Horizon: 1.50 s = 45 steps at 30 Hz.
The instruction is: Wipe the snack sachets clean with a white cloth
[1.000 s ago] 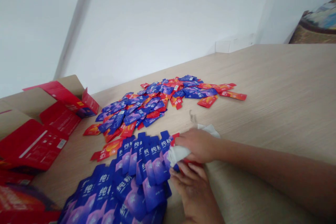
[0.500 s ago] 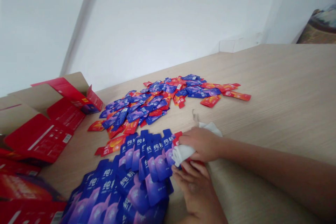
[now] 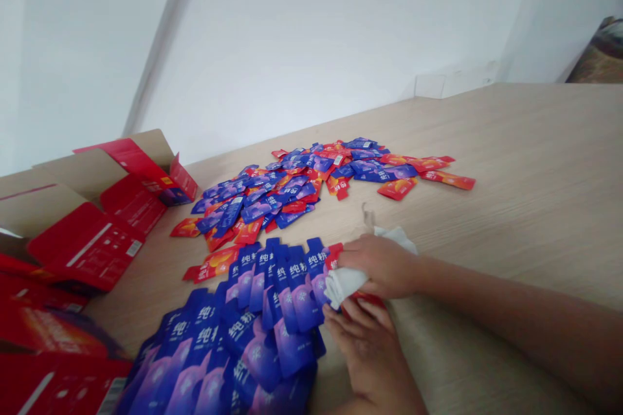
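A white cloth (image 3: 346,284) is bunched under my right hand (image 3: 382,264), whose fingers close round it. It lies pressed over a red sachet (image 3: 333,254), which shows only at its edges. Just below, my left hand (image 3: 367,353) has its fingertips on the lower part of that sachet, holding it against the table; much of its grip is hidden. Immediately left of both hands, blue-purple sachets (image 3: 296,295) lie overlapping in rows, printed side up, and a larger group continues toward the bottom edge.
A loose heap of mixed red and blue sachets (image 3: 272,191) spreads across the wooden table (image 3: 511,188) farther back. Open red cardboard boxes (image 3: 92,249) stand along the left side. A white wall (image 3: 316,45) rises behind the table, with a white trunking box (image 3: 452,83) at its foot.
The whole view has shifted slightly, so things appear a little farther right. Both hands stay at the same sachet, with the cloth still in my right hand.
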Motion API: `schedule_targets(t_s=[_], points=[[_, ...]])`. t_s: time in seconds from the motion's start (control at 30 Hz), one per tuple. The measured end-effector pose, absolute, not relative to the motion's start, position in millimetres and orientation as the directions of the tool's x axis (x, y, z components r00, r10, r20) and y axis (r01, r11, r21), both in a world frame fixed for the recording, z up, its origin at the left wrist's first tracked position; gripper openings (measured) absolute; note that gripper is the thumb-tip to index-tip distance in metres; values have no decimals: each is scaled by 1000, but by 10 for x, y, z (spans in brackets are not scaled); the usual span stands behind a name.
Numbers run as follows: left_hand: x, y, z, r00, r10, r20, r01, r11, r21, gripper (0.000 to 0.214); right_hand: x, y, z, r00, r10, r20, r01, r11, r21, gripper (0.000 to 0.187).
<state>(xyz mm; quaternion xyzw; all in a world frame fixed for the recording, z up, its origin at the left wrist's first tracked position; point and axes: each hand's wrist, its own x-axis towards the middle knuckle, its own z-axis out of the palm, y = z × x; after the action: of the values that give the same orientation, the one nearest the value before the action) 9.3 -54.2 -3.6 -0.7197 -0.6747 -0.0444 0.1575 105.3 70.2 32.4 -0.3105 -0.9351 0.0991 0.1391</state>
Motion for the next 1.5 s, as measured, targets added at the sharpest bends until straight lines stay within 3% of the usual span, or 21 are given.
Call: schedule_targets(t_s=[0.1,0.23,0.4,0.53,0.8,1.03,1.3,1.5], points=[[147,-435,-92,122,965,231,881,2,-473,30,1063,746,302,-730,656,189,608,751,-257,28],[166,-446,-104,118,969,218,806,34,-590,31,1144,864,287,-649,734,197,699,679,-227,26],[158,-456,-108,136,964,227,791,33,-611,31,1150,828,303,-655,698,290,629,716,-303,27],[155,-452,-106,146,965,216,806,11,-592,31,1080,754,289,-740,625,248,548,775,-316,28],[150,-454,-94,141,955,262,795,48,-605,30,1136,866,253,-618,753,226,713,658,-241,24],[156,-454,-63,153,966,208,790,7,-613,30,1079,768,275,-724,642,254,572,763,-299,29],[178,-447,-40,125,972,200,810,16,-586,31,1133,876,246,-601,766,229,727,643,-243,26],[167,-445,-83,133,973,190,794,10,-607,30,1100,768,298,-700,663,267,601,748,-282,28]])
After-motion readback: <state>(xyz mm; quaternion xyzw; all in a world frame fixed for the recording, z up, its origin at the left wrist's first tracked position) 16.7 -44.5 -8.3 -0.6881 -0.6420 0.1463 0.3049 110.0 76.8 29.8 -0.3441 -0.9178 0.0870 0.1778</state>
